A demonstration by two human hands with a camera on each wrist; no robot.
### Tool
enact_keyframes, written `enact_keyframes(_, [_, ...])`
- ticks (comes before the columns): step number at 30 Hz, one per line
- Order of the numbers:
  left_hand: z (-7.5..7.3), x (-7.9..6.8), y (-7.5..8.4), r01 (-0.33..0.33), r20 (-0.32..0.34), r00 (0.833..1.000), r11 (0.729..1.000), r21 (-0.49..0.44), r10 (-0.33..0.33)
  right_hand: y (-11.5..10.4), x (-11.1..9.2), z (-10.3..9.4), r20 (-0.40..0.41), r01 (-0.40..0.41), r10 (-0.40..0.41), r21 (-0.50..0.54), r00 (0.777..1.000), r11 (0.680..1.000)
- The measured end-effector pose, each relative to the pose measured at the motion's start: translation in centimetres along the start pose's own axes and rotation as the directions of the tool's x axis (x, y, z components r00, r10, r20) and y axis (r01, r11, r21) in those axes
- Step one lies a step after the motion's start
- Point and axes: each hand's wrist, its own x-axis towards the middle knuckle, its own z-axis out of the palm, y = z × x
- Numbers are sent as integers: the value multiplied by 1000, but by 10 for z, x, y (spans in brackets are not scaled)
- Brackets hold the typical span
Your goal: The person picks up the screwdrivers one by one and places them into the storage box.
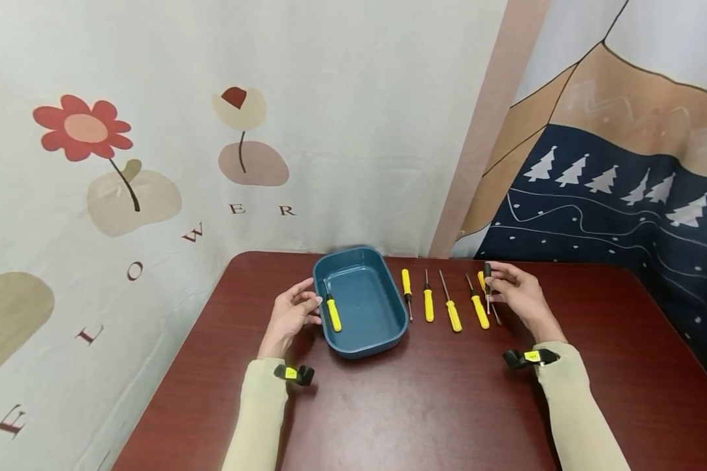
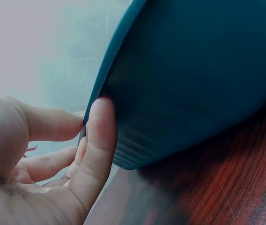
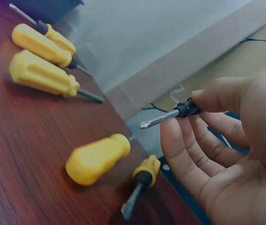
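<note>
Head view: my left hand (image 1: 289, 317) is at the left side of the blue tray (image 1: 396, 288), thumb and fingers pinching its rim. Tray is on the reddish-brown table (image 1: 377, 412). One yellow screwdriver (image 1: 334, 315) lies inside, along the left side, handle toward me. My right hand (image 1: 524, 297) pinches a black-handled screwdriver (image 1: 488, 275), shaft pointing down, over at the right end of a row of five yellow-handled screwdrivers (image 1: 453, 317). Row lies right of the tray; first and last have handles away from me, middle three toward me. Pale sleeves, strapped cameras (image 1: 294, 374) on both wrists. Printed curtain (image 1: 342, 118) behind.

Left wrist view: thumb on one side of the tray rim, one of my fingers (image 2: 102, 126) against the outer wall. Other fingers bent, partly hidden. Wood grain below.

Right wrist view: thumb and forefinger grip the black handle, most of it covered by my hand; bare metal tip sticks out, clear of the table. Remaining fingers loosely curled. The five yellow handles lie on the table; dark tray edge in the top left corner.
</note>
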Motion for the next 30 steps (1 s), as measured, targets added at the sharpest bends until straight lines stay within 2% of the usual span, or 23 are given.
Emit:
enact_keyframes(5, [0, 0, -1, 6, -7, 1000, 1000, 10, -6, -2, -2, 6, 21, 1, -1, 13, 1000, 1000])
enact_keyframes(17, [-2, -2, 1, 7, -12, 1000, 1000, -14, -7, -15, -6, 22, 87, 62, -68, 62, 994, 996])
enact_keyframes(22, [-2, -2, 2, 4, -9, 1000, 1000, 2, -4, -23, -8, 29, 92, 58, -61, 36, 994, 998])
enact_keyframes(30, [-1, -2, 1, 15, -9, 1000, 1000, 1, -15, -29, -8, 40, 109, 105, -109, 45, 988, 993])
